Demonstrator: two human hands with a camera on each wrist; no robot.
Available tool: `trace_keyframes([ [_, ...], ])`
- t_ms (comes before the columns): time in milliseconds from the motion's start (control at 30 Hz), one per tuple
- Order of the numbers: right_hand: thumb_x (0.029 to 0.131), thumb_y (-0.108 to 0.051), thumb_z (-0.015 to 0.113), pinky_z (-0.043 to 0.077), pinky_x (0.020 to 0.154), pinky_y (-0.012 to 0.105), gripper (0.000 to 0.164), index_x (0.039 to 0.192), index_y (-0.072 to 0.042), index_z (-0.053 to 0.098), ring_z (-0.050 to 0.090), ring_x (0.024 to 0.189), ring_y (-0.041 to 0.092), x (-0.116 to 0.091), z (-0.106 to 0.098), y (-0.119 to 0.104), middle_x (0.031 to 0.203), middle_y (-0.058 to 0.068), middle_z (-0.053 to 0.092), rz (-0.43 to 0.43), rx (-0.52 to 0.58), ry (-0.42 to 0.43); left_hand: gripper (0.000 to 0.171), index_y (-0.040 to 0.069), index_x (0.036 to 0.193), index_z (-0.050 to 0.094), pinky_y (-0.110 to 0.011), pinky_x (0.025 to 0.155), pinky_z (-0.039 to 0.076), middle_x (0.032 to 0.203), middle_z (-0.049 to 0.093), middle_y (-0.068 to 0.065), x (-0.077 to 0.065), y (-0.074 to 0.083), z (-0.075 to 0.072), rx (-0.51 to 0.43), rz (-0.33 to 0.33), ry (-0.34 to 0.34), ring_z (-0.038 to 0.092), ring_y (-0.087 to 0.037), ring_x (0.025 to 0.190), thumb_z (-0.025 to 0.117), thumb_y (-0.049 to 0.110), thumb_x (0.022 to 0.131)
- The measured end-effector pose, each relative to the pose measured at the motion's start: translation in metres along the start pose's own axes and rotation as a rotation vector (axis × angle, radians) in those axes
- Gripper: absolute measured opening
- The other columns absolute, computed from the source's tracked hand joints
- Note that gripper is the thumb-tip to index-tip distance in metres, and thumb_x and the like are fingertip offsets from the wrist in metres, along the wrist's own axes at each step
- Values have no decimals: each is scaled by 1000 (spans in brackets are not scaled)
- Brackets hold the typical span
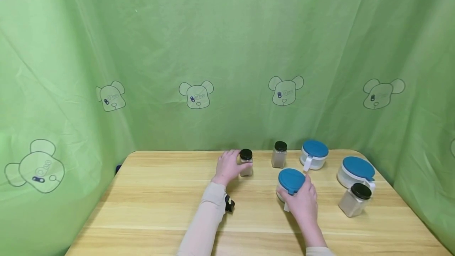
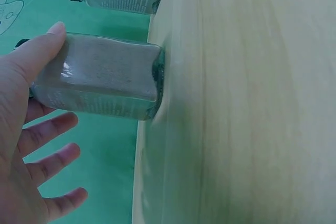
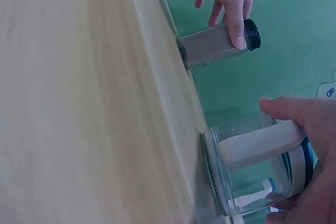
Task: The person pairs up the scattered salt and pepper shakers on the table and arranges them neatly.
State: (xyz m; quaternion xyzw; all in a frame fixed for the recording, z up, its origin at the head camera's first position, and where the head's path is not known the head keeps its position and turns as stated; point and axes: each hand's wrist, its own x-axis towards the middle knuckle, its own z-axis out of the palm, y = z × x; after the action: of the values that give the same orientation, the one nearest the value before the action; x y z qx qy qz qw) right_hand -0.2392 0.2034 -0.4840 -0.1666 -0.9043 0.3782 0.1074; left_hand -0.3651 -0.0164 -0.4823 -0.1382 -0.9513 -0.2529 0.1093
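Note:
Toward the back middle of the table, my left hand (image 1: 227, 168) holds an upright glass jar with a black lid (image 1: 246, 155) between thumb and fingers. Greyish contents fill this jar (image 2: 105, 72) in the left wrist view, where the other fingers spread out beyond it. My right hand (image 1: 305, 202) grips a round clear jar with a blue lid (image 1: 291, 179), thumb on one side and fingers on the other. That jar's white handle (image 3: 257, 144) sticks out toward the camera in the right wrist view. Both jars appear to stand on the table.
Behind the hands stand another black-lidded jar (image 1: 279, 155) and a blue-lidded jar (image 1: 314, 154). To the right are a third blue-lidded jar (image 1: 355, 172) and a black-lidded jar (image 1: 355, 200). A green curtain (image 1: 227, 58) hangs behind the wooden table (image 1: 160, 192).

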Motion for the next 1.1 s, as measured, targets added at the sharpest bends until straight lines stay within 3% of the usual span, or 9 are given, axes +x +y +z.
trace_keyframes([
  [233,82,-38,75,31,103,73,110,153,6,3,28,133,57,2,-2,1,148,42,22,13,30,-21,73,15,134,56,-50,108,40,137,60,-6,2,1,0,16,8,-2,53,-28,128,66,63,80],
  [767,81,-30,76,32,106,69,104,152,8,9,31,132,55,5,0,4,146,40,25,-2,82,-18,70,18,125,63,-44,99,45,125,67,-2,-1,0,6,11,30,110,56,-22,114,72,64,74],
  [1100,80,-29,76,33,105,69,102,150,9,14,33,130,54,6,0,5,143,40,29,-30,87,8,68,17,124,64,-44,100,43,124,67,-2,-4,2,4,8,35,125,55,-23,115,75,61,73],
])
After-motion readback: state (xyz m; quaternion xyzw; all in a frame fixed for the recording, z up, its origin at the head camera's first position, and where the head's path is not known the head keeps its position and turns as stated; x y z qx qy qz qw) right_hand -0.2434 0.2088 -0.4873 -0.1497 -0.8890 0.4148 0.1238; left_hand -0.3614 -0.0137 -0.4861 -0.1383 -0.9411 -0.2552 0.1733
